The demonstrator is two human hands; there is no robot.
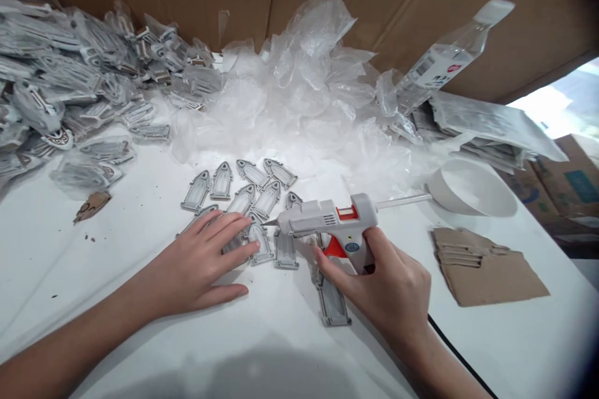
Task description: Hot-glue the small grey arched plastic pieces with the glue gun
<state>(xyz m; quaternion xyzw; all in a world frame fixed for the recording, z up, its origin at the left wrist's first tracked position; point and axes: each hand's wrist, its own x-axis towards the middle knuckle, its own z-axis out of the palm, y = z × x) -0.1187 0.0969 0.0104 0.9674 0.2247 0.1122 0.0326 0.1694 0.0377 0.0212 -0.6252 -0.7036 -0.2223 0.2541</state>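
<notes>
My right hand is wrapped round the grip of a white hot glue gun with a red trigger. A glue stick sticks out of its back end. The nozzle points left, over small grey arch-shaped pieces grouped on the white table. My left hand lies with fingers spread on some of these pieces, its fingertips close to the nozzle and partly covering them. Another grey piece lies below the glue gun, partly hidden by my right hand.
Many bagged pieces are heaped at the back left. Crumpled clear plastic bags fill the back middle. A leaning bottle, a white bowl and cardboard scraps are on the right. A black cord runs by my right wrist.
</notes>
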